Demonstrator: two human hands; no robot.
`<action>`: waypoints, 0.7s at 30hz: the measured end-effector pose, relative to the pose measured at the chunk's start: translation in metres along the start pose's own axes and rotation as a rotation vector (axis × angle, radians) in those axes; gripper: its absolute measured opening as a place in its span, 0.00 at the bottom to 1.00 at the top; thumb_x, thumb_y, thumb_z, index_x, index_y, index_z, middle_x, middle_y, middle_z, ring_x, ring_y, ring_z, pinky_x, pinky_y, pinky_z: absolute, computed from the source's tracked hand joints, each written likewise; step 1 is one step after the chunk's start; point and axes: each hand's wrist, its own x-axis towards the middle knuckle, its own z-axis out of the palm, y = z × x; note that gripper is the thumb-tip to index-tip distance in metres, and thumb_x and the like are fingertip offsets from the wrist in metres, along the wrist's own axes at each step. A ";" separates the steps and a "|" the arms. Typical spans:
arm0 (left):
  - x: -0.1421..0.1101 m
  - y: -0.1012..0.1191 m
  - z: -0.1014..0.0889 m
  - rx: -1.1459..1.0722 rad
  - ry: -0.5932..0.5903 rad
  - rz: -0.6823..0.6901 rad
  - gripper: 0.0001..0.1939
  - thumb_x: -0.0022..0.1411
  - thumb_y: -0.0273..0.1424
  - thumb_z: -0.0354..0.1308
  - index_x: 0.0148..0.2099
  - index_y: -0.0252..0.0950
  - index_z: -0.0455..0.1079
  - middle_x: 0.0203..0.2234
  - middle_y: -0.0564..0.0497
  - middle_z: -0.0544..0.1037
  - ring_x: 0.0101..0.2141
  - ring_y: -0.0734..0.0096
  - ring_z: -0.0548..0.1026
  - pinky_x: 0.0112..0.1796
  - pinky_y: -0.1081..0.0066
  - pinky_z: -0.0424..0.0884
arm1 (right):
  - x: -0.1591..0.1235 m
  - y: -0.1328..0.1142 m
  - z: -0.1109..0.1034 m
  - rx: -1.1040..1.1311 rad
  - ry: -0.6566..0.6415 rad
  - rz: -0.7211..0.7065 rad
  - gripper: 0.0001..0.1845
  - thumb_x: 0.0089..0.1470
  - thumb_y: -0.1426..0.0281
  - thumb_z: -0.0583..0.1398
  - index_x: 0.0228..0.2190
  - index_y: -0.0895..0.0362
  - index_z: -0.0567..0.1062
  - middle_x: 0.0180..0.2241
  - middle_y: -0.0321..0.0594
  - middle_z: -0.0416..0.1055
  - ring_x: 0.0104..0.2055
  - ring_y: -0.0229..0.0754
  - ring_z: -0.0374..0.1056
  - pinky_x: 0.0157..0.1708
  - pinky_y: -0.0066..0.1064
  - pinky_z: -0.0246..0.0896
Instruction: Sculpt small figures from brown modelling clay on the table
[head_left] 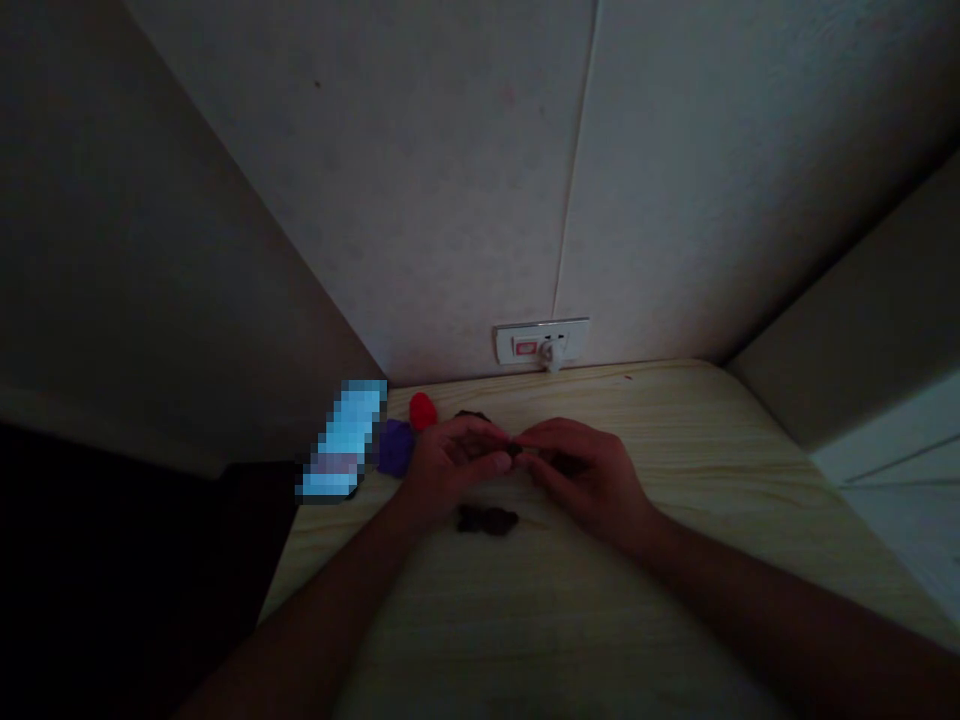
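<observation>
My left hand and my right hand meet above the wooden tabletop, thumbs and fingertips pinched together. Between them is a small dark lump, which looks like modelling clay and is mostly hidden by the fingers. On the near side of my hands lies a dark brown, uneven clay-like piece. Another dark piece shows in part behind my left fingers. Left of that hand sit a purple lump and a smaller red lump.
A lit phone, blurred out, stands at the left edge of the wooden tabletop. The wall behind holds a socket plate with a white plug in it. A pale furniture panel rises at the right. The scene is dim.
</observation>
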 end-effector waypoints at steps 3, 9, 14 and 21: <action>0.001 -0.001 0.000 -0.039 -0.002 -0.007 0.12 0.47 0.31 0.77 0.35 0.36 0.81 0.29 0.50 0.86 0.29 0.68 0.83 0.34 0.70 0.79 | 0.001 0.000 0.000 0.016 0.011 -0.025 0.07 0.60 0.69 0.66 0.41 0.53 0.84 0.37 0.44 0.80 0.36 0.41 0.76 0.32 0.29 0.73; 0.002 0.000 -0.001 0.038 0.024 0.001 0.10 0.47 0.33 0.77 0.32 0.35 0.82 0.24 0.49 0.84 0.25 0.67 0.82 0.30 0.70 0.78 | 0.001 0.001 0.001 0.020 -0.026 0.002 0.10 0.59 0.69 0.68 0.43 0.54 0.84 0.38 0.43 0.79 0.32 0.38 0.74 0.29 0.27 0.71; 0.001 -0.002 -0.002 0.032 0.006 0.023 0.10 0.48 0.34 0.76 0.32 0.36 0.82 0.23 0.50 0.83 0.25 0.68 0.81 0.29 0.72 0.77 | 0.001 0.000 0.001 0.031 -0.045 -0.003 0.08 0.60 0.69 0.67 0.41 0.54 0.84 0.38 0.44 0.80 0.35 0.40 0.75 0.31 0.29 0.71; 0.002 -0.002 -0.001 -0.002 0.002 0.003 0.09 0.50 0.32 0.76 0.34 0.36 0.82 0.25 0.50 0.85 0.26 0.69 0.82 0.31 0.73 0.78 | -0.001 0.001 0.001 0.003 0.020 -0.028 0.09 0.59 0.70 0.68 0.42 0.55 0.82 0.34 0.40 0.78 0.28 0.35 0.70 0.27 0.25 0.68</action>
